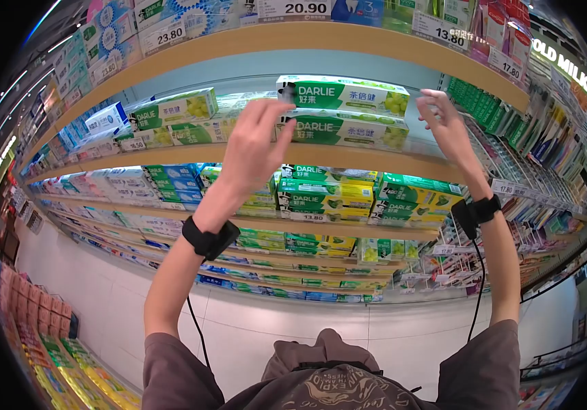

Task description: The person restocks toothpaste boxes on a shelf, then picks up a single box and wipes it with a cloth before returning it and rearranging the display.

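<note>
Left hand (254, 142) stands open, thumb parted from fingers, at the left ends of two stacked boxes (358, 98); contact cannot be confirmed from this angle. Right hand (442, 117) is open and empty, fingers loosely bent, just beside their right ends. Both boxes, green and white, lie flat on a shelf (362, 158), with cartons (324, 198) stacked on the one below

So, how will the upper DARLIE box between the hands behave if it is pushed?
The upper DARLIE box is probably stiff, given its straight edges. Long and low, it seems unlikely to roll; resting on the lower box, it may slide.
</note>
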The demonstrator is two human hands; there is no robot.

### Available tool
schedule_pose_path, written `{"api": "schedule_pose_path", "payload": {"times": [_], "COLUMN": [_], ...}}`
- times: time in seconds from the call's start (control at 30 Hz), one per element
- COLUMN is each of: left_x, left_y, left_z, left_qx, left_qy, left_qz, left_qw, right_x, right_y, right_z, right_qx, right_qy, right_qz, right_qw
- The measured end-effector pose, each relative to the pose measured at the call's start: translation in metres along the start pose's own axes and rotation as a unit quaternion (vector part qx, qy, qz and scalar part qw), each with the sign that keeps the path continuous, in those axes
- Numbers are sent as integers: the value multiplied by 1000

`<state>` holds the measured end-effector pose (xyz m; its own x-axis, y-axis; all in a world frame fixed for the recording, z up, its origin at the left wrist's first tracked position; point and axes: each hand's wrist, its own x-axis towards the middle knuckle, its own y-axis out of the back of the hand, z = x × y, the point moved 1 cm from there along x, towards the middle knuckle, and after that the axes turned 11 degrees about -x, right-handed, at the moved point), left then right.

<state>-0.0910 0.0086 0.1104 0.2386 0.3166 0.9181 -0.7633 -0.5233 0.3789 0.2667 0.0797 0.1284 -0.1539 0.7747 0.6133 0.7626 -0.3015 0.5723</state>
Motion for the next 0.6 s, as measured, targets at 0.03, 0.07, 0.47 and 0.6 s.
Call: {"api": "schedule_pose_path", "payload": {"times": [0.03, 0.07, 0.47, 0.6], "left_x": [-14, -26, -77, -69], "left_y": [-4, -9, -48, -46], "left_z": [10, 16, 1, 0], "left_qx": [15, 30, 39, 64], "left_qy": [-42, -84, -76, -98], "left_qz": [-24, -48, -34, 9], "left_qw": [999, 995, 996, 993], "right_x": [-11, -21, -118, -122], "right_y": [4, 7, 1, -1], "right_z": [-6, -9, 52, 55], "right_qx": [-65, -131, -358, -347], "right_qy": [-1, -2, 206, 190], "right_qz": [35, 70, 262, 259], "right_qw": [997, 989, 872, 881]}}
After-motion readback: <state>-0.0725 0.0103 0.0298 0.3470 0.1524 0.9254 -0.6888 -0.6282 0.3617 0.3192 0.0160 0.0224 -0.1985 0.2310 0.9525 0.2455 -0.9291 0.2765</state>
